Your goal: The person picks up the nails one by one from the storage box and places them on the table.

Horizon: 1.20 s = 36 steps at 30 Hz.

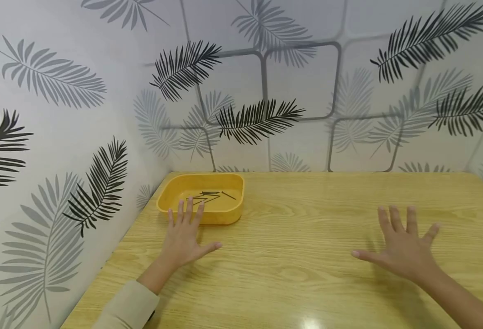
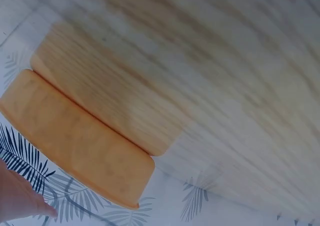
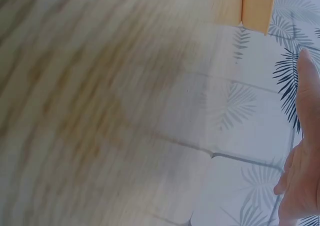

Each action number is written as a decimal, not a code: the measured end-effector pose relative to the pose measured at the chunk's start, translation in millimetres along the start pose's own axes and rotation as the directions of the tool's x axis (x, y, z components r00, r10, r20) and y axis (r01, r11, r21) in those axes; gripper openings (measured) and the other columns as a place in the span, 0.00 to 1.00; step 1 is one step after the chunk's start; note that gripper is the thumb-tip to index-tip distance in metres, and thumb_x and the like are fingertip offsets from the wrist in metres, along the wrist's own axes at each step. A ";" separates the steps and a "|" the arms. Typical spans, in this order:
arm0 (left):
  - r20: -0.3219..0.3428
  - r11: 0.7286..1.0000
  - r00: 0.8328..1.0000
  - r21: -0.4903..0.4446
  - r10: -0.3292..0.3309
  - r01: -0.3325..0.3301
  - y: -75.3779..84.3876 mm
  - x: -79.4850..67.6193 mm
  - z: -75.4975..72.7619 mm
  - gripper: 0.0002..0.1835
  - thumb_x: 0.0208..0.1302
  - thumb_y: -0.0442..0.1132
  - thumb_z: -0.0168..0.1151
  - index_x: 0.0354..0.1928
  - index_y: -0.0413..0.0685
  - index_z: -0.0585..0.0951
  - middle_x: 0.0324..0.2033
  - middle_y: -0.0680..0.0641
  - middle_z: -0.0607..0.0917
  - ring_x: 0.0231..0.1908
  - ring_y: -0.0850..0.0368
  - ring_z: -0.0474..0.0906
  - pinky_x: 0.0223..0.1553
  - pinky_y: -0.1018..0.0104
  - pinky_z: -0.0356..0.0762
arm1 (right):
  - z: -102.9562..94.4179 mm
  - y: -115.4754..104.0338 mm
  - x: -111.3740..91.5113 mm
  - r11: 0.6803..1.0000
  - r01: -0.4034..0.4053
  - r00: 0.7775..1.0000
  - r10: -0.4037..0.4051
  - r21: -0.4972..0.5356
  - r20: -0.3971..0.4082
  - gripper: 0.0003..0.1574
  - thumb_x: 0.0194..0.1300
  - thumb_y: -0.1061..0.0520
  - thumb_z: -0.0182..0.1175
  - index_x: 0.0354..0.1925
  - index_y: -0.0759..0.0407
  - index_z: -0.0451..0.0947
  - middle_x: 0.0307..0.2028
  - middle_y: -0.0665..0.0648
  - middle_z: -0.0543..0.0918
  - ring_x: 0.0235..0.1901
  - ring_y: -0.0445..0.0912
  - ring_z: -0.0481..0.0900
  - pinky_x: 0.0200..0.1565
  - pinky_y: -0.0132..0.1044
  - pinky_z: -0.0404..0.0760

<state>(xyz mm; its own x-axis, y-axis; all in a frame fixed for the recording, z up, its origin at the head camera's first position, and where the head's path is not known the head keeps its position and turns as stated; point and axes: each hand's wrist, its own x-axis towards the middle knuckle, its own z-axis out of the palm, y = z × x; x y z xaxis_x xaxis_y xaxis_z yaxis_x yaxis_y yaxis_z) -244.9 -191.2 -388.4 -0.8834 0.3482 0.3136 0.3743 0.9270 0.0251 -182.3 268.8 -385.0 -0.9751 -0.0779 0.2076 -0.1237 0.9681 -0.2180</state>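
Note:
A yellow plastic tray (image 1: 230,216) stands at the table's back left corner, with several thin dark nails or screws (image 1: 210,196) lying in it; their exact kind is too small to tell. My left hand (image 1: 182,242) is spread in front of the tray, its fingertips overlapping the near wall in the head view; whether they touch it I cannot tell. The tray's outer side (image 2: 85,136) fills the lower left of the left wrist view. Far to the right, my right hand (image 1: 406,251) is spread above the table, holding nothing. Part of that hand (image 3: 305,136) shows in the right wrist view.
The light wood table (image 1: 290,237) reaches back to a wall (image 1: 299,82) patterned with grey and black leaves. Another patterned wall (image 1: 60,151) runs along the table's left side. A bit of the tray (image 3: 257,8) shows at the top of the right wrist view.

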 end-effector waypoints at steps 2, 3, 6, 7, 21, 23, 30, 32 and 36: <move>-0.003 1.000 1.000 0.001 0.002 -0.002 -1.9 0.7 0.4 0.60 0.47 0.82 0.39 0.73 0.48 0.46 0.72 0.36 0.41 0.71 0.33 0.36 0.66 0.33 0.36 | 0.3 -3.0 0.8 1.000 0.001 1.000 -0.001 0.003 -0.006 0.76 0.47 0.22 0.56 0.71 0.69 0.36 0.67 0.79 0.42 0.65 0.73 0.20 0.49 0.78 0.17; -0.005 1.000 1.000 -0.005 0.003 -0.003 -2.5 0.8 0.3 0.60 0.48 0.82 0.39 0.73 0.47 0.46 0.72 0.36 0.42 0.71 0.33 0.36 0.66 0.33 0.36 | 0.5 -4.7 1.1 1.000 0.002 1.000 -0.001 0.004 -0.008 0.76 0.47 0.21 0.56 0.71 0.69 0.37 0.67 0.79 0.42 0.65 0.72 0.21 0.50 0.78 0.18; 0.000 1.000 1.000 -0.009 -0.002 0.002 -4.7 1.0 0.9 0.59 0.49 0.80 0.43 0.73 0.47 0.46 0.72 0.36 0.42 0.71 0.33 0.36 0.66 0.33 0.36 | 1.1 -10.4 2.3 1.000 0.004 1.000 -0.004 0.004 -0.010 0.77 0.46 0.21 0.57 0.71 0.70 0.38 0.67 0.79 0.44 0.66 0.73 0.23 0.52 0.79 0.22; 0.003 1.000 1.000 -0.014 -0.005 0.005 -5.6 1.1 1.3 0.58 0.49 0.79 0.44 0.73 0.47 0.46 0.72 0.36 0.42 0.71 0.33 0.36 0.66 0.33 0.36 | 1.7 -12.6 2.6 1.000 0.003 1.000 -0.003 0.004 -0.005 0.77 0.45 0.21 0.56 0.71 0.70 0.38 0.67 0.79 0.44 0.66 0.72 0.24 0.52 0.79 0.23; 0.011 1.000 1.000 -0.015 -0.010 0.010 -14.7 2.8 2.0 0.57 0.50 0.76 0.49 0.73 0.47 0.47 0.72 0.37 0.41 0.71 0.35 0.35 0.66 0.33 0.35 | 4.6 -42.0 11.1 0.999 0.039 0.999 -0.040 0.035 0.000 0.76 0.45 0.21 0.57 0.71 0.70 0.41 0.68 0.78 0.45 0.68 0.72 0.29 0.56 0.78 0.30; 0.012 1.000 1.000 0.001 -0.012 0.012 -15.9 2.7 1.3 0.57 0.50 0.76 0.49 0.73 0.47 0.47 0.72 0.37 0.41 0.71 0.35 0.36 0.66 0.33 0.36 | 4.8 -47.2 11.8 0.998 0.050 0.999 -0.050 0.050 -0.001 0.76 0.45 0.21 0.57 0.71 0.70 0.41 0.68 0.78 0.45 0.68 0.72 0.30 0.56 0.77 0.30; 0.031 0.999 0.999 0.002 -0.044 0.044 -20.2 2.7 0.2 0.56 0.52 0.73 0.51 0.73 0.47 0.45 0.72 0.36 0.40 0.71 0.34 0.36 0.67 0.34 0.35 | 7.8 -66.5 15.4 0.992 0.097 0.995 -0.096 0.076 -0.022 0.74 0.45 0.22 0.58 0.70 0.69 0.44 0.69 0.76 0.46 0.69 0.71 0.32 0.60 0.74 0.35; 0.041 0.999 0.998 -0.005 -0.051 0.051 -21.6 2.5 0.4 0.56 0.52 0.72 0.52 0.73 0.47 0.45 0.72 0.36 0.39 0.71 0.34 0.36 0.67 0.34 0.35 | 8.9 -71.7 17.1 0.991 0.105 0.994 -0.103 0.081 -0.029 0.74 0.45 0.22 0.59 0.70 0.69 0.45 0.68 0.76 0.47 0.69 0.71 0.34 0.60 0.74 0.37; 0.056 0.998 0.997 -0.004 -0.058 0.059 -24.5 2.2 0.4 0.56 0.53 0.71 0.53 0.73 0.47 0.44 0.72 0.37 0.39 0.71 0.35 0.34 0.67 0.35 0.35 | 12.6 -81.1 21.2 0.989 0.116 0.993 -0.113 0.096 -0.038 0.73 0.45 0.23 0.59 0.70 0.70 0.47 0.68 0.76 0.49 0.68 0.72 0.36 0.61 0.72 0.39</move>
<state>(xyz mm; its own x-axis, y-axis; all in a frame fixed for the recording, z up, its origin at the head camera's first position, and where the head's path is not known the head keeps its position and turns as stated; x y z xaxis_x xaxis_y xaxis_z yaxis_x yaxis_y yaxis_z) -256.1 -213.1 -388.7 -0.9182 0.3007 0.2579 0.3229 0.9452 0.0476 -195.3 185.6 -375.0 -0.9471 -0.1775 0.2673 -0.2533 0.9250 -0.2831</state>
